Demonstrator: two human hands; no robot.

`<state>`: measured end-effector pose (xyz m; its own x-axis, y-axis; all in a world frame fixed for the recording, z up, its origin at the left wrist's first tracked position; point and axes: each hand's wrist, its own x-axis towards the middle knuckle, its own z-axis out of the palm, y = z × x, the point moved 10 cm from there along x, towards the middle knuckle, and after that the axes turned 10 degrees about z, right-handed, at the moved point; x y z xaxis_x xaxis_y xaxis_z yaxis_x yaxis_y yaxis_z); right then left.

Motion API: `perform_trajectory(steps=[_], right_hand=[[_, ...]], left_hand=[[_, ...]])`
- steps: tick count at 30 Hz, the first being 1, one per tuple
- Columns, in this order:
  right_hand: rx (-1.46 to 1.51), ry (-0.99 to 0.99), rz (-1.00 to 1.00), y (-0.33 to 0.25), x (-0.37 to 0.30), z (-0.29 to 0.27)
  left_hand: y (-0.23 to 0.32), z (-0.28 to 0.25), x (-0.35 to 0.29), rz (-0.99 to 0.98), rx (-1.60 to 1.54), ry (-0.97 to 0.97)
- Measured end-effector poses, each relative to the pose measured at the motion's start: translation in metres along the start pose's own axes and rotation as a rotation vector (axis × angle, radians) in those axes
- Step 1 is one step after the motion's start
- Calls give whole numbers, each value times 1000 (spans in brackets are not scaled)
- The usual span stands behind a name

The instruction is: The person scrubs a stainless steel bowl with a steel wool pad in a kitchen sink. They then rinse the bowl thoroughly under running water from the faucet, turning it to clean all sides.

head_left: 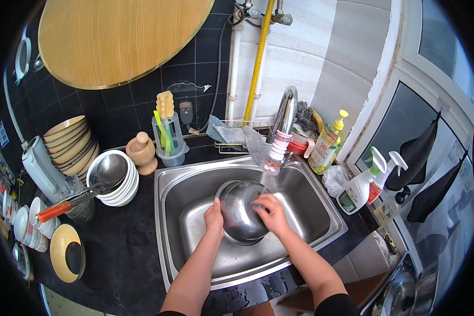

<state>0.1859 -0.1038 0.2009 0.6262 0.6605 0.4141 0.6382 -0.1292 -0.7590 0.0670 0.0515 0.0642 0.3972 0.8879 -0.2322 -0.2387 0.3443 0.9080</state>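
A round stainless steel bowl (242, 221) is held tilted inside the steel sink (195, 192). My left hand (214, 218) grips its left rim, thumb up along the edge. My right hand (270, 213) presses against the bowl's right side with bent fingers. Something small and dark shows under those fingertips, too little of it to name. Just beyond the bowl, the chrome faucet (287, 108) with a pink and clear nozzle (274, 160) points down into the sink, and a thin stream of water seems to fall from it.
Spray bottles (357, 192) and a yellow-pump soap bottle (326, 145) stand right of the sink. Behind it a wire rack (231, 147) holds grey cloths. To the left are white bowls (126, 192) with a ladle on top, a wooden mortar (142, 152) and stacked beige bowls (71, 145).
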Motion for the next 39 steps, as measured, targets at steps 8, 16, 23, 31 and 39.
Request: perform_trajectory(steps=[8, 16, 23, 31, 39], right_hand=[[-81, 51, -133, -25, -6, 6], [-23, 303, 127, 29, 9, -36], [55, 273, 172, 25, 10, -29], [-49, 30, -227, -40, -7, 8], [-26, 132, -184, -24, -7, -13]], left_hand=[[-2, 7, 2, 30, -20, -40], [13, 19, -9, 84, -6, -118], [8, 20, -9, 27, -46, -132], [22, 17, -15, 51, -59, -83], [33, 33, -15, 248, 243, -215]])
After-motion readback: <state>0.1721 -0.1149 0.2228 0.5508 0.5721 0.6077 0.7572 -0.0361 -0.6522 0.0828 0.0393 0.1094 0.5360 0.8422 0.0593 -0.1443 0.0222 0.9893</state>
